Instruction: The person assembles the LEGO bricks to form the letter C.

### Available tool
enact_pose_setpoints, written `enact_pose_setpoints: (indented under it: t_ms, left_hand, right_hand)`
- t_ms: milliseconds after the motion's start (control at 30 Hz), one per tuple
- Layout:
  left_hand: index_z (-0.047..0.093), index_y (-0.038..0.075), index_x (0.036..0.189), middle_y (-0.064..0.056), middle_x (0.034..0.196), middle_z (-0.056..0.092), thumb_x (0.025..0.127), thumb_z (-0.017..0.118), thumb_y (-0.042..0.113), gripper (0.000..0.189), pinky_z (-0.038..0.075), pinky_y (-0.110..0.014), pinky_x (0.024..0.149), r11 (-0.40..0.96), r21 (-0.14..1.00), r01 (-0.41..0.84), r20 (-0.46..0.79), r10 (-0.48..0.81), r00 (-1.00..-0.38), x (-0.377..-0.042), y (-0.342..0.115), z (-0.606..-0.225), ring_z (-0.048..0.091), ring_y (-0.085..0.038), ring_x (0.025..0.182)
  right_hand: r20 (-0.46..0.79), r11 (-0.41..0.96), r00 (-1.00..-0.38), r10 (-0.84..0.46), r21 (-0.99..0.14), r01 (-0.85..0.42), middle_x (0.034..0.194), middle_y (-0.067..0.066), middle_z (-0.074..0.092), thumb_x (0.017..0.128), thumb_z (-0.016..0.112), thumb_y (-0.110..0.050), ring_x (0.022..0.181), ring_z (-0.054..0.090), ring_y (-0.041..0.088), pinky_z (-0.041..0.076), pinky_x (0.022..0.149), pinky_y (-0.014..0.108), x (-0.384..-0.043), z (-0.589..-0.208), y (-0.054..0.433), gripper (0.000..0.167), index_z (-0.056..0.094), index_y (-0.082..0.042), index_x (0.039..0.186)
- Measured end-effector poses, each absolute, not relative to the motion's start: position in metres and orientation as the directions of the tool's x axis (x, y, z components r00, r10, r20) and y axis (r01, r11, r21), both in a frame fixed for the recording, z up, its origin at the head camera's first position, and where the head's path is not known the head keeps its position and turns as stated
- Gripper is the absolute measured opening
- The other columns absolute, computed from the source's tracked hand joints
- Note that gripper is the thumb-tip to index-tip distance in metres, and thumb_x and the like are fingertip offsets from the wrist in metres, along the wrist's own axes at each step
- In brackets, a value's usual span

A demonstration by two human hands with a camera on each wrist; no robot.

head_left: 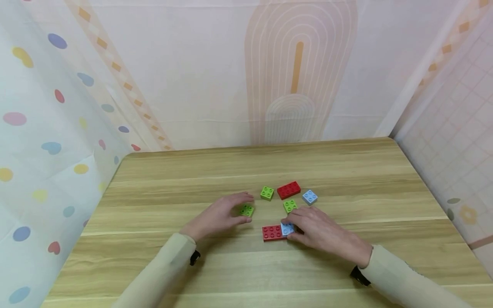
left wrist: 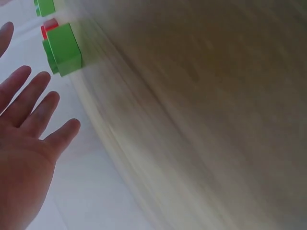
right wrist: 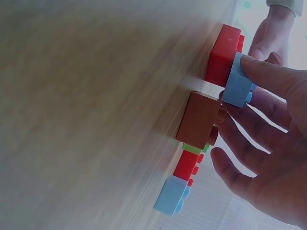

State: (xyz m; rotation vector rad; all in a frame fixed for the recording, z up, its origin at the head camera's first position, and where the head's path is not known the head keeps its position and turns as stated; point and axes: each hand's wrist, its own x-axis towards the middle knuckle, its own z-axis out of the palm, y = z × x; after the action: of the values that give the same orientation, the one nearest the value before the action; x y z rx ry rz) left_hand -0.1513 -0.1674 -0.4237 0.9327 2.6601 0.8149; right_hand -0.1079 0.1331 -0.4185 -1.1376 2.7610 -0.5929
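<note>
My right hand [head_left: 317,229] pinches a light blue toy brick [head_left: 286,229] between thumb and fingers. That brick sits on the studs at the right end of a long red brick [head_left: 271,232], which lies on the table. In the right wrist view, the thumb presses one side of the light blue brick [right wrist: 237,84] above the red brick [right wrist: 223,55]. My left hand [head_left: 219,215] is spread around a green brick [head_left: 247,210], thumb on the near side and fingers on the far side. The left wrist view shows its fingers apart from the green brick [left wrist: 66,50].
Beyond the hands lie another green brick [head_left: 267,193], a second long red brick [head_left: 289,190], a light blue brick [head_left: 310,197] and a green brick [head_left: 290,206] near my right fingers. A brown brick [right wrist: 197,120] shows only in the right wrist view. Patterned cloth [head_left: 192,77] stands behind the wooden table [head_left: 173,171].
</note>
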Motion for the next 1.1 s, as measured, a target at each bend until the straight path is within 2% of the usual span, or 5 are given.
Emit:
enact_pose_setpoints:
  t_ms: [267,533,833,1100]
  left_hand:
    - [0.056,0.013,0.140,-0.006,0.148,0.049,0.089,0.075,0.034,0.058,0.032,-0.048,0.113,0.660,0.588,0.467,-0.072,0.618,-0.783,-0.156,-0.173,-0.428,0.038,-0.026,0.140]
    - [0.059,0.011,0.136,-0.013,0.145,0.051,0.092,0.073,0.026,0.050,0.036,-0.047,0.111,0.665,0.536,0.521,-0.083,0.655,-0.751,-0.159,-0.174,-0.430,0.043,-0.031,0.136]
    - [0.063,0.008,0.130,-0.008,0.130,0.064,0.092,0.072,0.016,0.041,0.044,-0.042,0.105,0.656,0.506,0.560,-0.027,0.661,-0.750,-0.156,-0.173,-0.433,0.058,-0.024,0.122]
    - [0.064,0.008,0.129,-0.007,0.127,0.065,0.091,0.073,0.020,0.041,0.046,-0.040,0.103,0.661,0.510,0.550,-0.011,0.645,-0.764,-0.147,-0.170,-0.434,0.059,-0.022,0.119]
  right_hand:
    - [0.069,0.643,-0.712,-0.699,-0.376,-0.668,0.113,0.000,0.069,0.089,0.076,-0.030,0.104,0.062,0.016,0.051,0.092,0.045,-0.108,-0.421,0.133,0.036,0.069,-0.011,0.119]
    - [0.072,0.649,-0.717,-0.693,-0.370,-0.665,0.113,-0.001,0.068,0.089,0.075,-0.030,0.105,0.062,0.017,0.051,0.091,0.044,-0.108,-0.421,0.133,0.035,0.070,-0.012,0.119]
    - [0.075,0.649,-0.718,-0.693,-0.369,-0.665,0.114,-0.001,0.068,0.089,0.075,-0.030,0.106,0.061,0.017,0.050,0.092,0.045,-0.107,-0.420,0.133,0.034,0.070,-0.012,0.118]
    - [0.054,0.660,-0.728,-0.683,-0.380,-0.648,0.114,0.000,0.068,0.089,0.076,-0.029,0.106,0.061,0.018,0.050,0.092,0.046,-0.108,-0.419,0.133,0.035,0.070,-0.012,0.118]
